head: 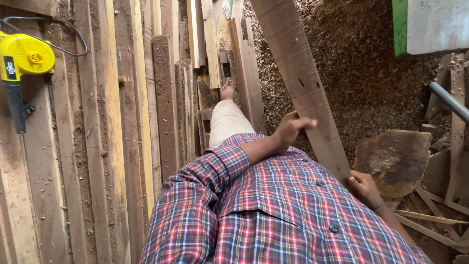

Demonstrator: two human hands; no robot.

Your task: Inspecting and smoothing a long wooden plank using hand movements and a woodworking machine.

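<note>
A long brown wooden plank (298, 73) slants from the top middle down toward my right side. My left hand (292, 129) grips its left edge about halfway along, thumb on top. Close to my body, my right hand (364, 188) holds the plank's near end from below. My checked shirt fills the bottom of the view. My bare foot (226, 91) stands on stacked boards, with a light trouser leg above it.
Many long boards (122, 122) lie side by side on the left. A yellow electric blower (22, 58) with a black cord rests on them. Sawdust (361, 63) covers the ground on the right, beside a green machine corner (425, 24), a metal pipe (447, 100) and wood offcuts (395, 159).
</note>
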